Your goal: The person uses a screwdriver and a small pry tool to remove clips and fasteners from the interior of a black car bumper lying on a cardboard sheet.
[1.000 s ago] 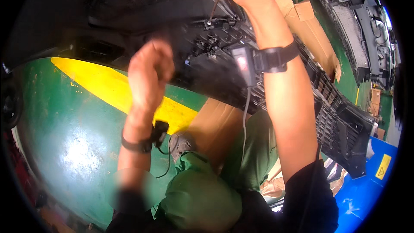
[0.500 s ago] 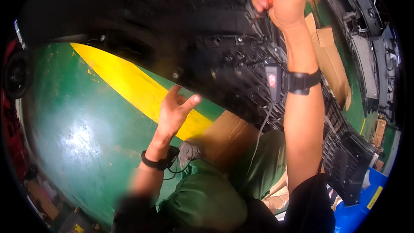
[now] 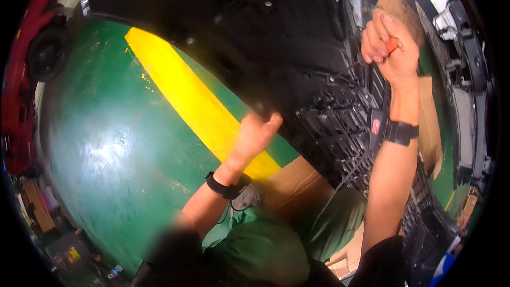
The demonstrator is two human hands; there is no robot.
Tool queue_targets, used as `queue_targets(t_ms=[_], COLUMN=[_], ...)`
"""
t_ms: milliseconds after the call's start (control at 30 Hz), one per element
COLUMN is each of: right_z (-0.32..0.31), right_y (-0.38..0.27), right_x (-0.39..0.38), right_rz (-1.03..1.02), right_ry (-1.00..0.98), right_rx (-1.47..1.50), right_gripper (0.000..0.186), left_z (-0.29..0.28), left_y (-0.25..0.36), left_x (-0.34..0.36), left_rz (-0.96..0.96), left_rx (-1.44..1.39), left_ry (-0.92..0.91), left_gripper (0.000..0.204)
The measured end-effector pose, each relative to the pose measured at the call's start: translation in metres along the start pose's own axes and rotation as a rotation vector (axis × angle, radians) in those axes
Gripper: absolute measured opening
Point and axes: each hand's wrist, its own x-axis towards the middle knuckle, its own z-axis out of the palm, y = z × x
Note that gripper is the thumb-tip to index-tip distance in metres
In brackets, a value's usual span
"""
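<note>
My right hand (image 3: 390, 48) is raised at the upper right, its fingers wrapped round an orange object (image 3: 392, 45), of which only a small part shows. A thin dark rod runs from below that hand toward the black part; whether it belongs to the orange object, I cannot tell. Close to the lower edge of a large black car panel (image 3: 297, 37), my left hand (image 3: 255, 137) has its thumb stretched out. Its other fingers are blurred and partly hidden, and contact with the panel is unclear. Black bands circle both wrists, and a small dark device (image 3: 376, 125) sits beside the right one.
Ribbed, grille-like black parts (image 3: 340, 122) continue the panel to the right. A yellow strip (image 3: 186, 101) crosses the green floor (image 3: 117, 122). Cardboard (image 3: 292, 183) lies by my knees. A red vehicle (image 3: 21, 90) stands at the far left, and more car parts (image 3: 462, 85) stand at the right.
The whole view has shifted, so the panel, the strip and both hands appear farther right. My right hand has turned, showing more of its curled fingers. My left hand stays near the panel edge.
</note>
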Motion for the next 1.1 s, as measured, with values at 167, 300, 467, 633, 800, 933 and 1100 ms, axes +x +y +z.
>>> queue_targets(t_ms=[167, 300, 467, 633, 800, 933, 1100], right_z=[0.02, 0.02, 0.016, 0.024, 0.014, 0.018, 0.031], right_y=[0.03, 0.03, 0.016, 0.034, 0.01, 0.015, 0.038], right_x=[0.005, 0.004, 0.007, 0.013, 0.008, 0.007, 0.007], right_rz=[-0.269, -0.239, 0.047, -0.395, 0.029, 0.017, -0.423], right_ry=[1.029, 0.865, 0.579, 1.018, 0.343, 0.781, 1.05], right_rx=[-1.338, -0.767, -0.582, -1.383, -0.43, -0.994, -1.59], right_gripper=[0.036, 0.033, 0.028, 0.025, 0.047, 0.033, 0.029], left_z=[0.0, 0.001, -0.001, 0.006, 0.005, 0.005, 0.011], left_y=[0.003, 0.008, 0.012, 0.003, -0.001, -0.004, -0.011], left_x=[0.004, -0.008, -0.005, 0.001, 0.003, 0.006, 0.003], left_rz=[0.02, -0.006, -0.054, 0.033, 0.018, -0.014, 0.094], left_rx=[-0.068, -0.1, -0.061, -0.092, -0.083, -0.079, -0.167], left_ry=[0.009, 0.032, 0.023, 0.025, 0.046, 0.025, 0.036], left_gripper=[0.037, 0.039, 0.035, 0.037, 0.032, 0.03, 0.033])
